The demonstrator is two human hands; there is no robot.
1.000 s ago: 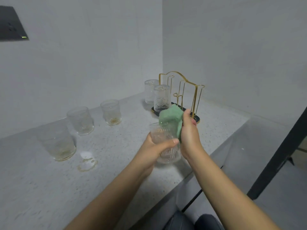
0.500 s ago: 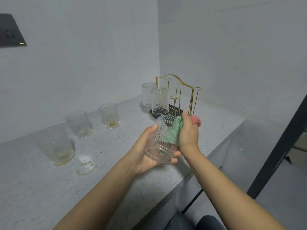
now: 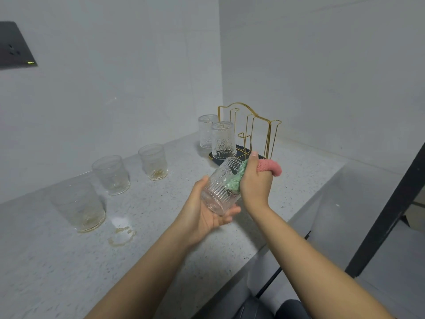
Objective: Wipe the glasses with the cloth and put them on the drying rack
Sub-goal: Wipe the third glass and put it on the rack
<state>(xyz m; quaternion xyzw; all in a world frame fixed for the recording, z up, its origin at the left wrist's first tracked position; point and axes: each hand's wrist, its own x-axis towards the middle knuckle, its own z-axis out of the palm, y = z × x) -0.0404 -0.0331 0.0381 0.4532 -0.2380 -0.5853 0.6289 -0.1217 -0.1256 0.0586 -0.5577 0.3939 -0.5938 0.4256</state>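
While we wipe the tilted glass (image 3: 222, 185), our left hand (image 3: 203, 215) cups its base and our right hand (image 3: 255, 183) grips the cloth (image 3: 234, 180) stuffed inside. Next, we judge, it goes inverted onto the drying rack (image 3: 250, 134), beside two glasses (image 3: 222, 140). Three counter glasses (image 3: 153, 161) hold yellowish residue.

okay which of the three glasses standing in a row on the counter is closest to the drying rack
The glass at the right end of the row, with a yellowish residue at its bottom. It stands nearest the gold wire drying rack; the middle glass and the nearest, leftmost glass sit farther away.
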